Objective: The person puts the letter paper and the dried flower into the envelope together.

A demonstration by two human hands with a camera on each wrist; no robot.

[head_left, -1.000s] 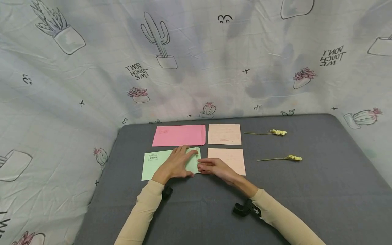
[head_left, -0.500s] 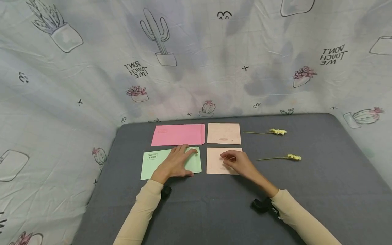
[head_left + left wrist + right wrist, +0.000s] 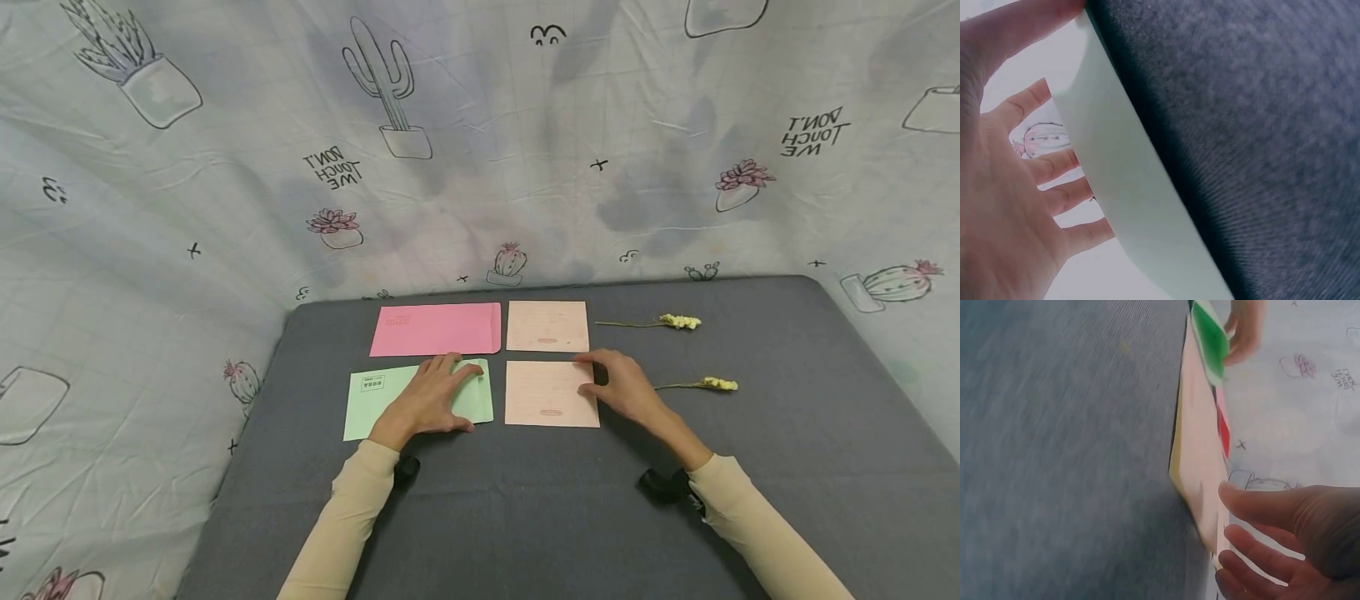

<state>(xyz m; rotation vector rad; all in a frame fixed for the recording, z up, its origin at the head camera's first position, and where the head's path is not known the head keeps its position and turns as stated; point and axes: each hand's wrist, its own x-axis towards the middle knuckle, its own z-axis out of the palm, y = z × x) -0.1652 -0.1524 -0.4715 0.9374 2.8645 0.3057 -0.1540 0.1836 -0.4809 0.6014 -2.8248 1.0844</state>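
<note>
- I take the near peach letter sheet [image 3: 551,392] as my clock's centre; it lies flat on the grey tablecloth [image 3: 495,517].
- At 3 o'clock I have the right hand [image 3: 630,392], fingers parted and lightly bent at the sheet's right edge; I see no closed pinch, and whether the thumb presses I can't tell.
- For a clean lift I'd slip a fingertip under that edge, then bring the thumb down gently; thin paper likely creases under a hard squeeze.
- At 9 o'clock lies the green envelope [image 3: 371,408], the left hand [image 3: 431,400] spread across it with fingers extended, thumb at the near edge. I'd leave that hand light and steady so the envelope doesn't skid.
- Also at 3, the near yellow flower sprig [image 3: 718,384] runs its stem behind the right hand; I'd mind the knuckles there.
- Farther off, the pink envelope [image 3: 435,330] is at 10, the far peach letter sheet [image 3: 548,326] at 12, just beyond the near one, so I'd move slowly enough not to nudge it.
- The far yellow flower sprig [image 3: 680,322] lies at 2.
</note>
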